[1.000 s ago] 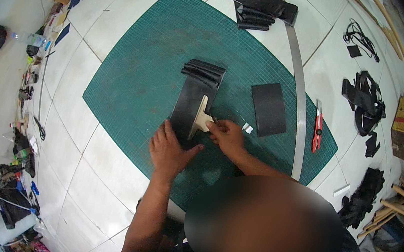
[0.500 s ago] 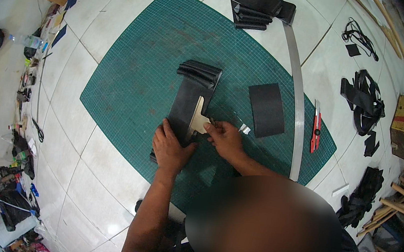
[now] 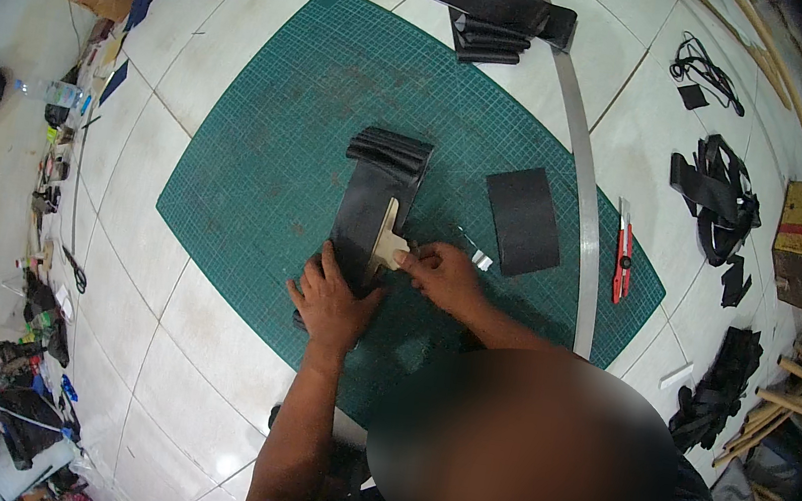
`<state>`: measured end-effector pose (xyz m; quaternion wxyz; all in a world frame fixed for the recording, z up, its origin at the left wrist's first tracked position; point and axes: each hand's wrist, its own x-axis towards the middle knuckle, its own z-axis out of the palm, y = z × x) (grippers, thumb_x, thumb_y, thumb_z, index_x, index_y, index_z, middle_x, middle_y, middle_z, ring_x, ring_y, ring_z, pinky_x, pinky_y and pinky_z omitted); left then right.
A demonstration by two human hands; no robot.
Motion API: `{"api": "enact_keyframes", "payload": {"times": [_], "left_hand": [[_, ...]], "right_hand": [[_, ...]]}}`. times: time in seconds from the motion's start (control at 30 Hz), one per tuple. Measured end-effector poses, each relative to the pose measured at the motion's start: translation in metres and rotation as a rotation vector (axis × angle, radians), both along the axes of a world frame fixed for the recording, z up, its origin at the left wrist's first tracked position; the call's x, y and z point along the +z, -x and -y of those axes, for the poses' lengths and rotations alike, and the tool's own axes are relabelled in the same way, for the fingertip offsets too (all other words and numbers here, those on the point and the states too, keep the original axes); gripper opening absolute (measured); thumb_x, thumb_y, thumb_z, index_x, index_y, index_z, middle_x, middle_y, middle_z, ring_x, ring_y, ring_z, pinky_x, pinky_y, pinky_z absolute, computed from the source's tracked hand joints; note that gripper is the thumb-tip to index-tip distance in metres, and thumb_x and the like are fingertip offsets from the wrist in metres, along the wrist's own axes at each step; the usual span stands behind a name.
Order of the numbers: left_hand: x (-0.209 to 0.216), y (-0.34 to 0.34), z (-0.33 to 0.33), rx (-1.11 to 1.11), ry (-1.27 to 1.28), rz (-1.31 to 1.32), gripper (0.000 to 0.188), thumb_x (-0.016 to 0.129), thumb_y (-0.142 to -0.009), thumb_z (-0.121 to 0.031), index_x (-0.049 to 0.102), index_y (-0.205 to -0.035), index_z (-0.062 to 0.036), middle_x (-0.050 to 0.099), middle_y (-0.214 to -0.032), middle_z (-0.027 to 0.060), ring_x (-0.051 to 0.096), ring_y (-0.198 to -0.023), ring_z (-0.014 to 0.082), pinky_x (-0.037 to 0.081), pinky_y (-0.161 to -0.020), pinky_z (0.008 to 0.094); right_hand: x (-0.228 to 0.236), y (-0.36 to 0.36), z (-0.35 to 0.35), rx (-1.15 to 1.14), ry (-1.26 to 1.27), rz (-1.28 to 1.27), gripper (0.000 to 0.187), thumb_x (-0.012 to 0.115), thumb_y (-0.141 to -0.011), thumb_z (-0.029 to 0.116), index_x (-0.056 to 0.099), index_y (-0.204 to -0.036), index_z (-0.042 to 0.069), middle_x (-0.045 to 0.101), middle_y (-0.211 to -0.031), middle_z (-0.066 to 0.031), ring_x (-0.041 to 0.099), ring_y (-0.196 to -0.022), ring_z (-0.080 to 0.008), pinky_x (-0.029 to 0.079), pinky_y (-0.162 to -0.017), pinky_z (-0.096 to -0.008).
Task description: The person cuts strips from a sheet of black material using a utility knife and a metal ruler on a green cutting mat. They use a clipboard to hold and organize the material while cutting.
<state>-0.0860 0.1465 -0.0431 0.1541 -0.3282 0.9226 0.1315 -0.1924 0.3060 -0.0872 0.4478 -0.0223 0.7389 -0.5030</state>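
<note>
On the green cutting mat [image 3: 261,163], near its middle, lies a long strip of black material [image 3: 371,212], with a tan T-shaped template [image 3: 386,241] laid on its right edge. Strip's long axis runs from the person's body away toward the far side of the mat, leaning slightly right at the far end; that far end is folded or stacked into several layers. The template's stem runs parallel to this axis, its crossbar at the near end.

Left hand [image 3: 333,300]: flat, fingers spread, pressing down on the near end of the strip; nothing enclosed in it. It sits directly below the strip in the head view, so the strip extends straight away from the palm.

Right hand [image 3: 440,273]: fingertips pinched on the near right corner of the template, holding it against the strip. Whether a small tool is also held cannot be told. A small white piece [image 3: 482,260] lies just beside this hand, to its right.

Both hands touch the work; the right one is nearer the template, the left nearer the strip's free near end.

Outward: a black rectangle [image 3: 523,219] lies flat on the mat right of the strip, apart from it. A long metal ruler [image 3: 583,173] crosses the mat's right side, roughly parallel to the strip. A red utility knife [image 3: 623,250] lies just beyond the ruler. More black pieces [image 3: 481,5] lie on the tiled floor [image 3: 157,361] past the far edge.
</note>
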Motion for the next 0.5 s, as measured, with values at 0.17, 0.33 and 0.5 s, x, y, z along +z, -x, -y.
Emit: {"api": "enact_keyframes", "payload": {"times": [0.17, 0.33, 0.5], "left_hand": [[0.011, 0.000, 0.025, -0.044, -0.024, 0.104, 0.122, 0.091, -0.065, -0.043, 0.020, -0.159, -0.0135, 0.047, -0.144, 0.0223, 0.047, -0.135, 0.0395, 0.013, -0.117, 0.0702], [0.010, -0.020, 0.078, -0.169, 0.005, 0.138, 0.128, 0.095, -0.058, -0.037, 0.020, -0.160, -0.0184, 0.050, -0.143, 0.0185, 0.050, -0.133, 0.0385, 0.008, -0.115, 0.0753], [0.007, -0.036, 0.098, -0.227, 0.135, 0.074, 0.137, 0.099, -0.050, -0.032, 0.019, -0.160, -0.0179, 0.048, -0.146, 0.0166, 0.041, -0.141, 0.0385, 0.002, -0.116, 0.0752]], "right_hand": [[-0.011, -0.010, 0.006, 0.129, 0.051, 0.093, 0.063, 0.073, -0.091, 0.049, 0.063, -0.121, -0.006, 0.071, -0.101, -0.0153, 0.069, -0.083, -0.0192, 0.056, -0.070, -0.0344], [0.030, -0.023, 0.005, 0.404, 0.161, 0.038, 0.057, 0.069, -0.095, 0.043, 0.060, -0.127, -0.004, 0.070, -0.111, -0.0168, 0.068, -0.095, -0.0230, 0.055, -0.082, -0.0393], [0.031, -0.002, -0.050, 0.160, 0.060, -0.310, 0.040, 0.070, -0.094, 0.038, 0.064, -0.113, 0.004, 0.069, -0.099, -0.0138, 0.068, -0.090, -0.0258, 0.054, -0.080, -0.0417]]}}
